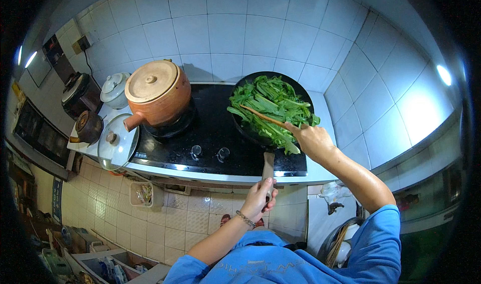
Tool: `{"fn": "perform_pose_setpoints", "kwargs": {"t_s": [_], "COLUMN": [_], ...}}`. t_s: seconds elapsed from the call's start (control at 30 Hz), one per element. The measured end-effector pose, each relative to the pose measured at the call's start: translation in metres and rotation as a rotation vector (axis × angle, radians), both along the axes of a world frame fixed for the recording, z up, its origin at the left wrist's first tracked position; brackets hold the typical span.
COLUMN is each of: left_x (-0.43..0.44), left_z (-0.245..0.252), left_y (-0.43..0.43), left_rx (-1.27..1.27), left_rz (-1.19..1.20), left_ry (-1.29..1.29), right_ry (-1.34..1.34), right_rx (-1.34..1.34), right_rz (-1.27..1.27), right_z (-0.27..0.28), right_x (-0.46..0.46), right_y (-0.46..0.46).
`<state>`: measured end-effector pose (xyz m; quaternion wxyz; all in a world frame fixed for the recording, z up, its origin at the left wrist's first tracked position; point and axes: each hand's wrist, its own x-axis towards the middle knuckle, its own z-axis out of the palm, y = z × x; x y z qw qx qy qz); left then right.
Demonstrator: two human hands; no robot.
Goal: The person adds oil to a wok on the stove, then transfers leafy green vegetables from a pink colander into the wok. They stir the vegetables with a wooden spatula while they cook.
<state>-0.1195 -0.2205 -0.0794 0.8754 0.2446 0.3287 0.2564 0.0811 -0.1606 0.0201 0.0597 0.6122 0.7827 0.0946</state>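
A dark wok (244, 128) heaped with leafy greens (278, 100) stands at the right end of a black glass cooktop (210, 122). My left hand (262, 197) grips the wok's handle (268, 163) at the cooktop's front edge. In my right hand (312, 139) is a wooden spatula (261, 115), whose far part lies over the greens, its tip among the leaves. Some stems and leaves hang over the wok's rim at the front and right. An orange clay pot (159, 92) with its lid on sits at the left burner.
A glass lid (118, 141) leans at the cooktop's left front corner. Beyond it stand a small brown pot (89, 126), a white lidded pot (115, 90) and a dark electric cooker (80, 96). A waste bin (141, 194) is on the floor. Tiled walls (227, 32) rise behind and at right.
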Motion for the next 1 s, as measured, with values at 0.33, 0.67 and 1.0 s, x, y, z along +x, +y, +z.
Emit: {"fn": "perform_pose_setpoints", "kwargs": {"t_s": [0.33,0.67,1.0], "left_x": [0.002,0.002,0.000], "left_z": [-0.005,-0.008,-0.004], "left_y": [-0.002,-0.002,-0.001], "left_rx": [-0.008,0.004,-0.019], "left_rz": [0.042,0.051,0.036], "left_ry": [0.010,-0.020,-0.008], "right_ry": [-0.197,-0.239,-0.135], "right_rx": [-0.062,0.008,-0.097], "right_rz": [0.009,-0.051,-0.162], "right_z": [-0.029,-0.016,0.078], "right_x": [-0.004,0.023,0.043], "right_y": [0.017,0.042,-0.012]}}
